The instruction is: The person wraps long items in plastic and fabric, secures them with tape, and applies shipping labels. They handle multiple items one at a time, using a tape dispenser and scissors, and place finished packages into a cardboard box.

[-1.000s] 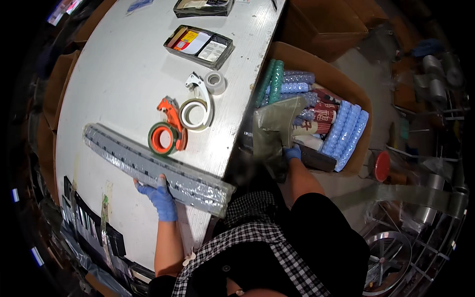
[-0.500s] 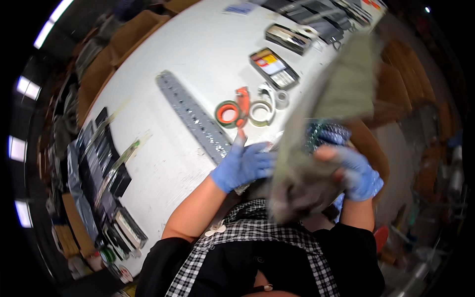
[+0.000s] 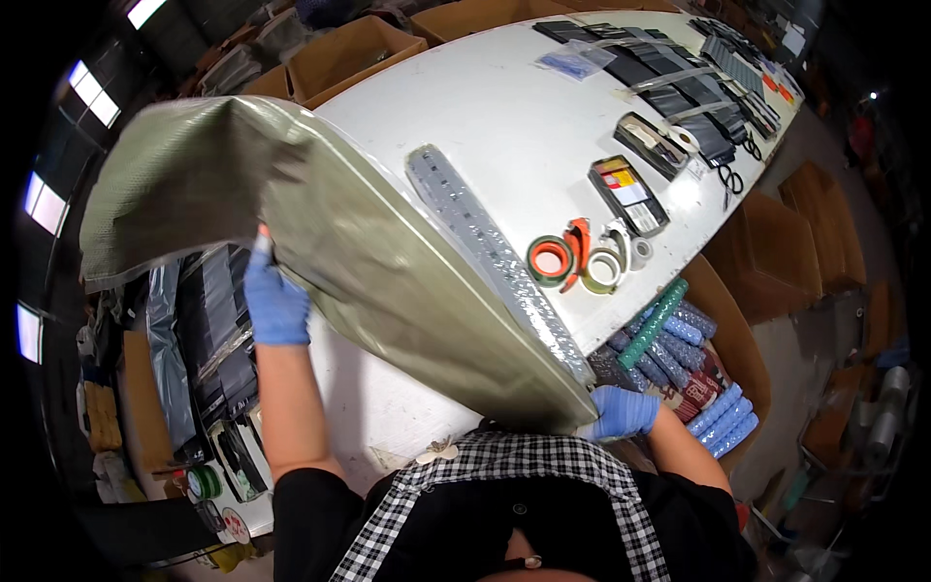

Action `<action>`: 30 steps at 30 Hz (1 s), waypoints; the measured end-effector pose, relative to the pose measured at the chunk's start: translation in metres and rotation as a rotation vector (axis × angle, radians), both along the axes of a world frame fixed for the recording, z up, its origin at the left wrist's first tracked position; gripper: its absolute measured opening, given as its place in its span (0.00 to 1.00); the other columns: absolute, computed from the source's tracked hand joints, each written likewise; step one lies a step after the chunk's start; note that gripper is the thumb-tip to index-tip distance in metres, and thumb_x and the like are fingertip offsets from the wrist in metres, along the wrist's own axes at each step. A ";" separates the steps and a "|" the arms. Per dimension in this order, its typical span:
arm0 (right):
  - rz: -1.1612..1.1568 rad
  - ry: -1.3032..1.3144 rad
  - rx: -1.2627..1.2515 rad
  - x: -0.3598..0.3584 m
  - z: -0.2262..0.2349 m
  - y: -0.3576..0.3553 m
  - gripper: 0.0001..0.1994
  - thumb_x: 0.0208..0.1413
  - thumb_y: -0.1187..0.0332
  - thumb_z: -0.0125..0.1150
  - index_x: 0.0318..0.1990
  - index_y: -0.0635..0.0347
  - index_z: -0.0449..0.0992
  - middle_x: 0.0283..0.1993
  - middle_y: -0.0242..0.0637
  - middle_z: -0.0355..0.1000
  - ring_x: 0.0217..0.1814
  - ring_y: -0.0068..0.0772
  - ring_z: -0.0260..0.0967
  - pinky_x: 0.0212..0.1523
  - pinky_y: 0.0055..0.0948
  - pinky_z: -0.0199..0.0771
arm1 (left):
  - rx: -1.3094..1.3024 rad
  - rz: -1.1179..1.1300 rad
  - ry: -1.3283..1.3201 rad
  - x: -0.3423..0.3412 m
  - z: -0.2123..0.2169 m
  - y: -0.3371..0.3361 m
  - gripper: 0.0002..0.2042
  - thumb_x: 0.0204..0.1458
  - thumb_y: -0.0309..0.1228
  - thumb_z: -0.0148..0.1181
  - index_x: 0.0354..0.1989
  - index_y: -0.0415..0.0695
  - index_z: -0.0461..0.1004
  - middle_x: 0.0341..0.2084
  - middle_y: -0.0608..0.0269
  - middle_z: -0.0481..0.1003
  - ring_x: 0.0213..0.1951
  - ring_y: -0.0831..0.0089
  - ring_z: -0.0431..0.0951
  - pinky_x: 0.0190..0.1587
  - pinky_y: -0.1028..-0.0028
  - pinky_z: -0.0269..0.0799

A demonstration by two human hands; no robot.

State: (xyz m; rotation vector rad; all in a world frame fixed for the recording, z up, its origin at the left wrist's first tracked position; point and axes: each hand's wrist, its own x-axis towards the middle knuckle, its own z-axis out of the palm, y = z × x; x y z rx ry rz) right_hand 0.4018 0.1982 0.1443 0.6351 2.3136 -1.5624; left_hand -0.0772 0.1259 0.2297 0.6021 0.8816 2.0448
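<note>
An olive-green woven sack (image 3: 388,281) hangs stretched across the table's near side, its left end flaring up and folding over. My left hand (image 3: 276,301), in a blue glove, is closed on the sack's lower edge at the left. At the other end my right hand (image 3: 621,412), also blue-gloved, grips the sack's corner close to my apron; its fingertips are partly hidden. Just beyond the sack lies a long grey bubble-wrapped strip (image 3: 485,242) on the white table (image 3: 456,107), with the sack covering part of its near edge.
To the strip's right stand an orange tape dispenser (image 3: 572,254) and a white one (image 3: 608,264). Beyond are open trays (image 3: 630,194), scissors (image 3: 729,184) and dark flat packs (image 3: 659,87). A carton at right holds bubble-wrapped rolls (image 3: 659,330). More dark packs (image 3: 208,320) lie left.
The sack has swung from a bunch at the right to a long stretch leftward. My left hand, earlier spread over the strip, now grips the sack. The view has turned left.
</note>
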 end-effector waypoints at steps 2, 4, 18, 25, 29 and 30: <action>-0.263 -0.081 -0.124 -0.024 -0.001 0.010 0.23 0.50 0.54 0.69 0.45 0.65 0.77 0.34 0.37 0.77 0.36 0.29 0.70 0.41 0.32 0.72 | -0.096 0.048 -0.110 -0.070 -0.002 0.030 0.22 0.61 0.37 0.54 0.59 0.37 0.66 0.56 0.54 0.70 0.56 0.60 0.71 0.61 0.60 0.66; -0.449 -0.099 -0.221 -0.084 0.027 0.042 0.26 0.51 0.52 0.69 0.46 0.68 0.77 0.36 0.38 0.76 0.37 0.28 0.70 0.41 0.32 0.72 | -0.188 0.128 -0.043 -0.161 -0.016 0.063 0.20 0.58 0.37 0.57 0.56 0.39 0.68 0.54 0.54 0.72 0.53 0.59 0.73 0.57 0.58 0.69; -0.451 0.319 0.862 -0.302 -0.049 0.075 0.33 0.51 0.54 0.66 0.60 0.66 0.64 0.56 0.52 0.66 0.57 0.51 0.65 0.60 0.44 0.64 | -0.562 -0.164 1.816 -0.017 -0.193 0.004 0.39 0.48 0.53 0.60 0.66 0.44 0.60 0.64 0.37 0.53 0.66 0.42 0.52 0.67 0.48 0.46; -0.475 -0.467 1.045 -0.289 -0.060 0.096 0.55 0.41 0.52 0.72 0.71 0.67 0.41 0.64 0.59 0.56 0.63 0.56 0.60 0.64 0.41 0.60 | -0.752 -0.059 1.828 0.033 -0.245 0.019 0.40 0.46 0.58 0.60 0.64 0.45 0.61 0.65 0.38 0.52 0.67 0.43 0.50 0.69 0.49 0.40; -0.503 -0.539 0.784 -0.301 -0.037 0.112 0.60 0.33 0.52 0.76 0.70 0.68 0.41 0.63 0.60 0.59 0.62 0.55 0.64 0.62 0.38 0.66 | -0.685 0.159 1.713 0.037 -0.255 0.049 0.40 0.46 0.57 0.61 0.63 0.43 0.62 0.61 0.42 0.58 0.63 0.45 0.56 0.66 0.50 0.46; -0.509 -0.511 0.730 -0.290 -0.033 0.115 0.61 0.31 0.52 0.76 0.70 0.68 0.42 0.62 0.61 0.60 0.61 0.54 0.65 0.61 0.38 0.66 | -0.668 0.107 1.657 0.038 -0.229 0.038 0.39 0.46 0.56 0.61 0.62 0.43 0.63 0.60 0.43 0.60 0.62 0.45 0.58 0.65 0.50 0.49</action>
